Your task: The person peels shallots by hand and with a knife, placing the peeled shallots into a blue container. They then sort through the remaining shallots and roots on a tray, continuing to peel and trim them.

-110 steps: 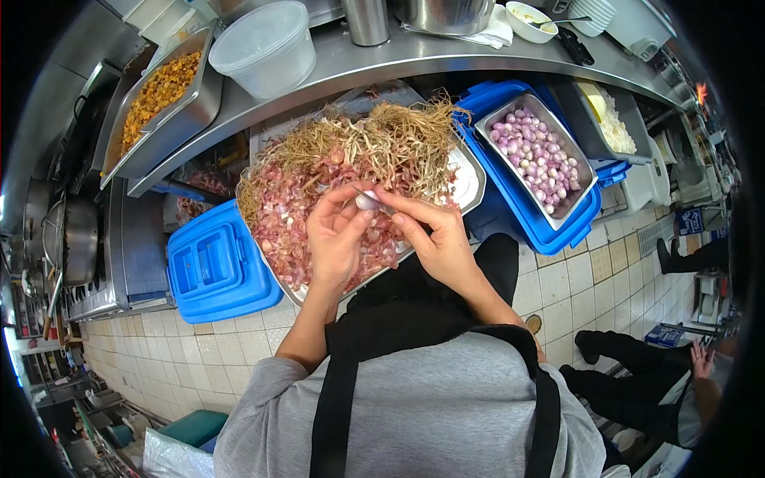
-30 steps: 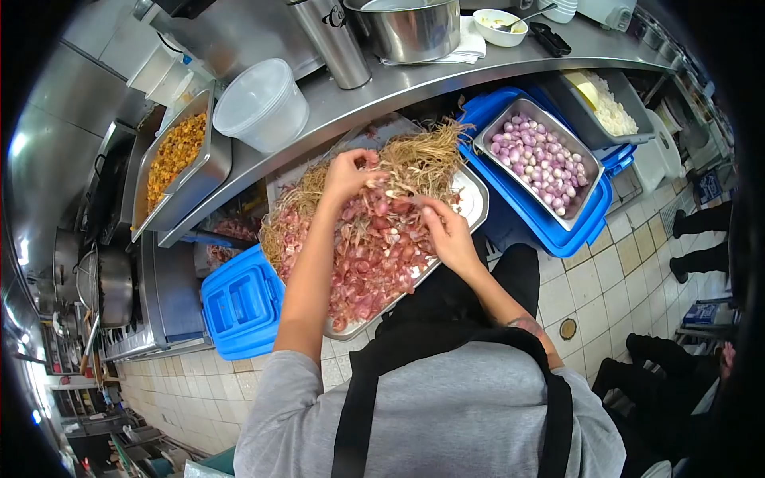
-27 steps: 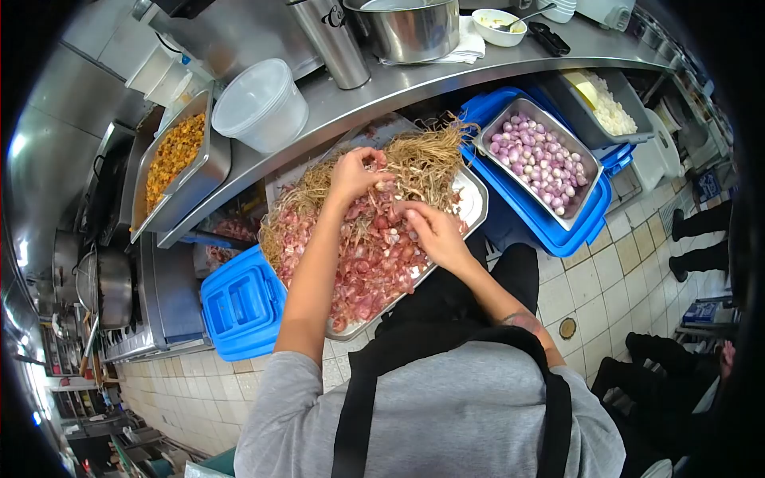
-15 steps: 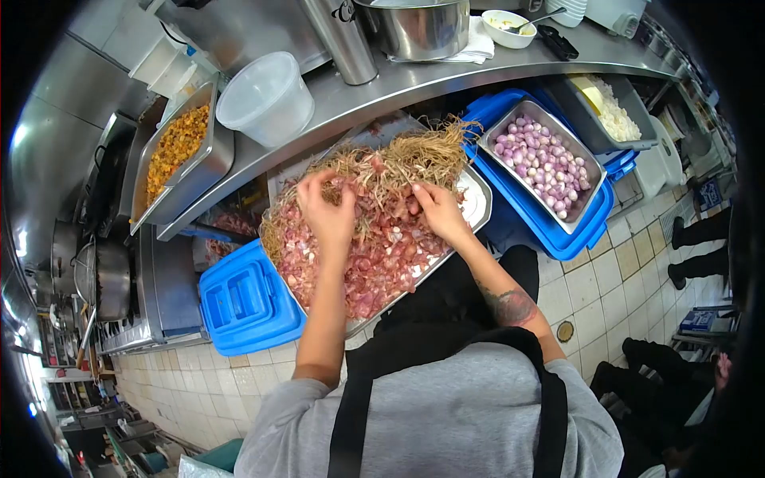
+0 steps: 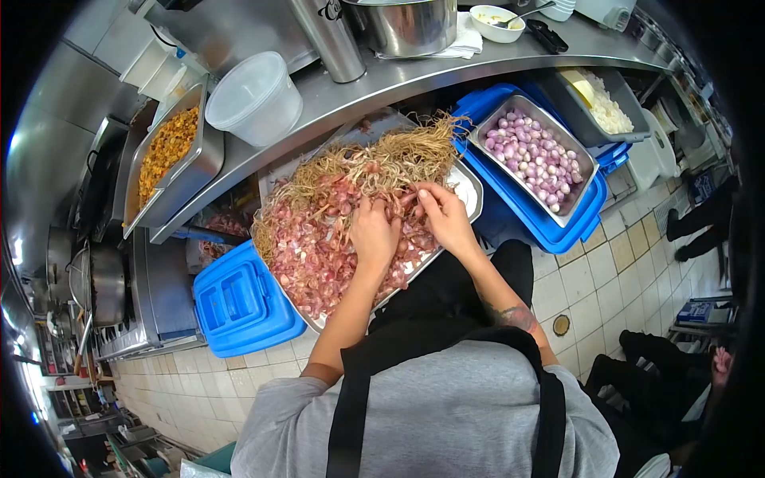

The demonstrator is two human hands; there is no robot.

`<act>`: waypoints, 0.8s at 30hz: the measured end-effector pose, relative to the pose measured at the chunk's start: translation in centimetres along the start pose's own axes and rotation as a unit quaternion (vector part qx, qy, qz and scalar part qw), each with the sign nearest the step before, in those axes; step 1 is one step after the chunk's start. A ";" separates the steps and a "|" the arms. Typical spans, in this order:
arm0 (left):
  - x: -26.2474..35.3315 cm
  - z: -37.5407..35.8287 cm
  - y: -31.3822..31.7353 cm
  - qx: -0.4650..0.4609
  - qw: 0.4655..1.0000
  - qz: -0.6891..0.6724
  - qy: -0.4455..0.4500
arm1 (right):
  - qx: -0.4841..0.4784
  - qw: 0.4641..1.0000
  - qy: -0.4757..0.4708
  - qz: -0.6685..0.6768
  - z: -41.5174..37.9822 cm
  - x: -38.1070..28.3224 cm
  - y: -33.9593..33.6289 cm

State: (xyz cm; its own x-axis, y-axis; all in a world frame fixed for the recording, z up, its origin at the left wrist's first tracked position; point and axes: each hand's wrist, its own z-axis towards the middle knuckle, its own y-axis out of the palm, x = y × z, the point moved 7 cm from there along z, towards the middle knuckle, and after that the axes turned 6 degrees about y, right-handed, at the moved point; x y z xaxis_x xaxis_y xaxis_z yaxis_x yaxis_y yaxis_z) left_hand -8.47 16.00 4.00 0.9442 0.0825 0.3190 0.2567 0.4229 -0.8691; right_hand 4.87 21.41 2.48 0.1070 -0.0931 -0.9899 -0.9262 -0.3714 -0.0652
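A large metal tray (image 5: 468,196) in front of me is heaped with loose reddish skins and unpeeled shallots (image 5: 315,231). Dry straw-coloured stalks and roots (image 5: 414,153) lie along its far side. Over the heap, my right hand (image 5: 448,219) pinches what looks like a shallot with its thumb and index finger. Beside it on the left is my left hand (image 5: 374,239), back towards me, its curled fingers close to the right fingertips. What those left fingers hold is hidden. Peeled purple-white shallots (image 5: 532,155) fill a steel pan (image 5: 588,169) to the right.
That pan rests on a blue lid (image 5: 586,219); another blue lid (image 5: 231,299) is left of the tray. A steel counter (image 5: 335,103) runs behind, carrying a clear tub (image 5: 255,99), a pot (image 5: 402,28) and a pan of orange-brown food (image 5: 169,155). Another person's dark-clad legs (image 5: 705,227) are at right.
My left hand has come down and right, from raised over the heap to beside my right hand. The right hand stays near the same spot, still pinching. The view has shifted slightly.
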 end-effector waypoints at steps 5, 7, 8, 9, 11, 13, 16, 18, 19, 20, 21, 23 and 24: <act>-1.7 -0.7 -1.5 -0.062 0.973 -0.204 -0.090 | -0.090 0.992 -0.024 -0.085 -0.9 0.4 1.8; -3.4 -1.4 -1.6 -0.044 0.957 -0.264 -0.109 | -0.138 0.990 0.004 -0.043 -1.3 0.2 2.9; -4.0 -1.8 -1.8 -0.035 0.954 -0.272 -0.118 | -0.162 0.986 0.018 -0.021 -1.5 0.2 3.6; -4.1 -1.8 -2.5 -0.026 0.951 -0.280 -0.127 | -0.161 0.987 0.007 -0.021 -1.3 0.6 4.1; -4.0 -1.9 -3.1 -0.016 0.935 -0.326 -0.140 | -0.170 0.985 0.013 -0.012 -1.0 1.2 4.9; -5.0 -2.2 -1.9 -0.031 0.927 -0.346 -0.142 | -0.183 0.983 0.028 -0.004 -0.9 1.2 5.4; -4.9 -2.1 -1.8 -0.043 0.918 -0.364 -0.153 | -0.195 0.979 0.059 0.025 -0.9 1.4 5.7; -4.7 -2.1 -2.0 -0.050 0.917 -0.365 -0.152 | -0.184 0.978 0.072 0.066 -0.8 1.9 5.9; -4.6 -2.0 -2.1 -0.054 0.919 -0.362 -0.146 | -0.191 0.975 0.077 0.079 -0.9 2.0 5.9; -4.5 -1.9 -2.1 -0.059 0.921 -0.359 -0.139 | -0.198 0.972 0.082 0.092 -0.9 2.0 5.9; -4.4 -1.8 -2.1 -0.067 0.915 -0.372 -0.141 | -0.204 0.969 0.086 0.106 -0.8 2.0 5.9; -4.2 -1.8 -1.9 -0.085 0.902 -0.398 -0.143 | -0.205 0.963 0.101 0.144 -0.5 2.5 6.0; -4.3 -1.8 -1.6 -0.098 0.892 -0.415 -0.150 | -0.206 0.959 0.108 0.163 -0.3 2.9 6.2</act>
State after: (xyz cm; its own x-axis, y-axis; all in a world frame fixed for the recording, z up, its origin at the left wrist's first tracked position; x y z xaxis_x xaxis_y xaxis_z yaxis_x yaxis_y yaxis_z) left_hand -12.54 13.36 3.36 0.3225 0.0651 0.9443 0.9001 0.2878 -0.3273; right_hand -0.42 18.53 -0.72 -0.0509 -0.4390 -0.8970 -0.7066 -0.6189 0.3430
